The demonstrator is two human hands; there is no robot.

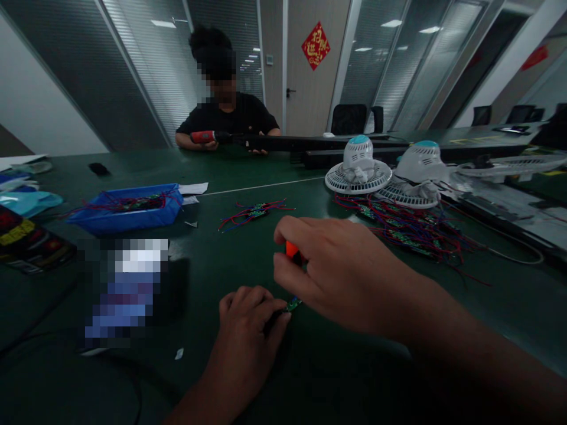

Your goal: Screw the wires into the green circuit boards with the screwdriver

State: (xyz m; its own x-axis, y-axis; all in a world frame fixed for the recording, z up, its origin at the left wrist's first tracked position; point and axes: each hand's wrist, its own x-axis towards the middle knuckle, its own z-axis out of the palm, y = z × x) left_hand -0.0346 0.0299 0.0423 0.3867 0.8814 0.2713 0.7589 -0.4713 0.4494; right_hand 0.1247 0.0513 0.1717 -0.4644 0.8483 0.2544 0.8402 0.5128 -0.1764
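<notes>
My right hand (341,271) is closed around a tool with an orange handle (291,250), held upright over the green table (248,248). Just below it my left hand (248,321) is curled, pinching a small green circuit board (293,304) against the tabletop. The tool's tip is hidden behind my fingers, close to the board.
A blue tray (128,213) of wired boards sits at the left, a loose wired board (254,211) in the middle, a heap of red-wired boards (411,230) and two white fans (358,168) at the right. Across the table a person holds a red power tool (204,137).
</notes>
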